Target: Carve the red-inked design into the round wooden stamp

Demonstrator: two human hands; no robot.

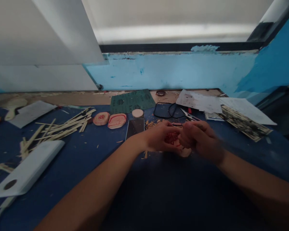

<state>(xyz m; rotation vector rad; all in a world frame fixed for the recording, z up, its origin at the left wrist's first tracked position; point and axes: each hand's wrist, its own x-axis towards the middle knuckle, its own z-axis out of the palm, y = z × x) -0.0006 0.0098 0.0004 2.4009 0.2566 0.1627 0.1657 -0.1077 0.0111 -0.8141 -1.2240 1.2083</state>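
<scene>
Left hand (pixel 159 140) and right hand (pixel 199 141) both pinch small wood piece (pixel 171 138) with red marks, over blue table (pixel 86 157); right hand blurry, working it; steady hold needed

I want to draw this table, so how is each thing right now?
Red-marked piece: held between the hands.
Left hand: closed on it.
Right hand: blurred, curled beside it.
Phone: flat, screen dark.
Wooden sticks: scattered loose.
Black cord: coiled, lying loose.
Carved ovals: lying flat.
</scene>
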